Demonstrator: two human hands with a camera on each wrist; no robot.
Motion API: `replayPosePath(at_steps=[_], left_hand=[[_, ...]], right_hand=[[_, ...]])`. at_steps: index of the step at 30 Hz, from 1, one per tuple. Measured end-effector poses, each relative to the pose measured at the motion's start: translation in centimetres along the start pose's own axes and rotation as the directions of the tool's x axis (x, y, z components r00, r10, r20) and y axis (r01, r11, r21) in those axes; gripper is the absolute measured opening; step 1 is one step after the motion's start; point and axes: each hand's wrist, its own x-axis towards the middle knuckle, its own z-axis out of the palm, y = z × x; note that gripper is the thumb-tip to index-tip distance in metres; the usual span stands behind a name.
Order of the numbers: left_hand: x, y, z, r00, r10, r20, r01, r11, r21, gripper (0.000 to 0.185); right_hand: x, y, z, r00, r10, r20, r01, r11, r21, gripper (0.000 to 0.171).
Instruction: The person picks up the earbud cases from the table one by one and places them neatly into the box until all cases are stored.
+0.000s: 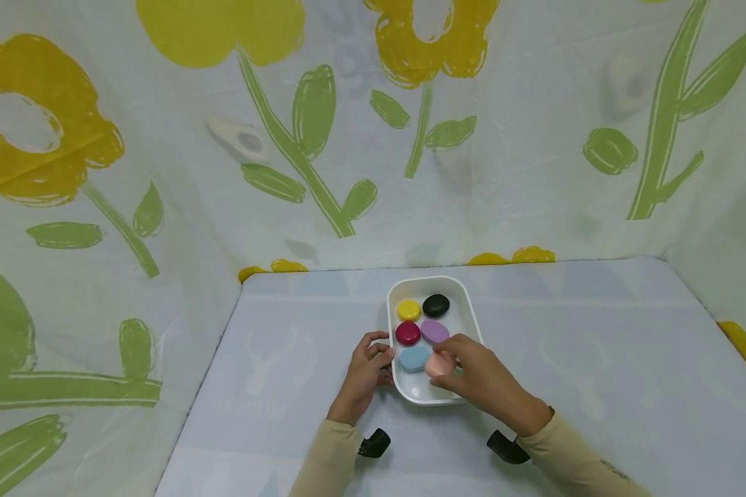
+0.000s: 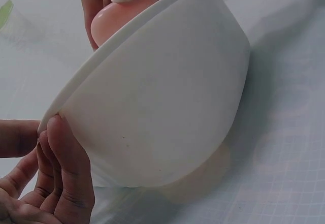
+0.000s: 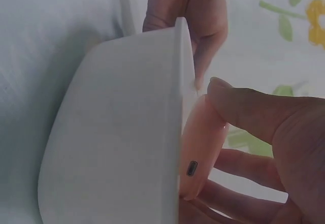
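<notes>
A white tray (image 1: 467,324) with rounded corners stands on the table. My left hand (image 1: 362,373) pinches its left rim between thumb and fingers. Above the tray's near right part, my right hand (image 1: 488,378) grips a rounded pink case (image 1: 440,364), thumb on one side and fingers on the other. A small oval port shows on the edge of the pink case (image 3: 203,137) in the right wrist view. Beside it in the tray lies a light blue case (image 1: 414,359). Further back are a red one (image 1: 407,333), a purple one (image 1: 434,331), a yellow one (image 1: 408,310) and a black one (image 1: 436,305).
The table (image 1: 273,345) has a pale patterned cover. Behind it and at both sides hangs a white cloth (image 1: 522,152) printed with yellow flowers and green leaves. A black wrist mount (image 1: 375,443) is by the left wrist, another black mount (image 1: 508,447) by the right.
</notes>
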Motion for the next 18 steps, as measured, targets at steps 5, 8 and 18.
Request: replayPosePath(at_steps=[5, 8, 18], left_hand=[[0.0, 0.0, 0.0, 1.0, 0.001, 0.005, -0.001, 1.0, -0.003, 0.039], [0.0, 0.0, 0.0, 1.0, 0.001, 0.006, 0.0, 1.0, -0.006, 0.039], [-0.1, 0.0, 0.0, 1.0, 0.003, 0.005, -0.003, 1.0, 0.002, 0.039]], right_hand=[[0.1, -0.3, 0.7, 0.999, 0.012, 0.03, -0.011, 0.999, -0.042, 0.047], [0.1, -0.4, 0.9, 0.999, 0.024, 0.036, -0.023, 0.999, -0.045, 0.047], [-0.1, -0.2, 1.5, 0.997, 0.066, 0.045, -0.063, 0.996, -0.055, 0.044]])
